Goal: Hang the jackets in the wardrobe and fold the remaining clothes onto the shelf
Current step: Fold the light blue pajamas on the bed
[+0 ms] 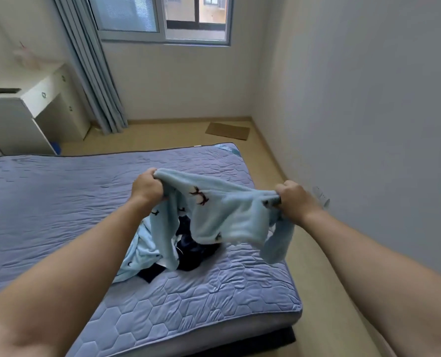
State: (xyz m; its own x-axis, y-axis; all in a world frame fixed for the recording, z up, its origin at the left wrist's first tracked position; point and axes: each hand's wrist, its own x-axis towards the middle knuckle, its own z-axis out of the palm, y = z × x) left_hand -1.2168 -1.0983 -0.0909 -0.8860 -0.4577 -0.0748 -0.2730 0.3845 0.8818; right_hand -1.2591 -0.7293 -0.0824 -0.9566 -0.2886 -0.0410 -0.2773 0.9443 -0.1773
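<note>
left hand (147,188): fingers curled tight round one top corner of the fleece garment, held up over the bed
right hand (292,198): fingers curled round the other bunched corner, same height
fleece garment (224,215): light blue, small dark deer print, stretched between both hands, lower part hanging down over the pile; a loose end dangles below the right hand
pile (188,251): dark clothes and more light blue cloth, heaped on the near right part of the bed
bed (60,202): blue quilted cover, pile near its right edge
desk (21,104): white, far left, small dark thing on top
wardrobe/shelf: not in view
step: looks like shaking out one piece for folding
progress: early or middle, can't tell; nothing folded in view, pile not yet sorted, hung jackets can't be checked from here
</note>
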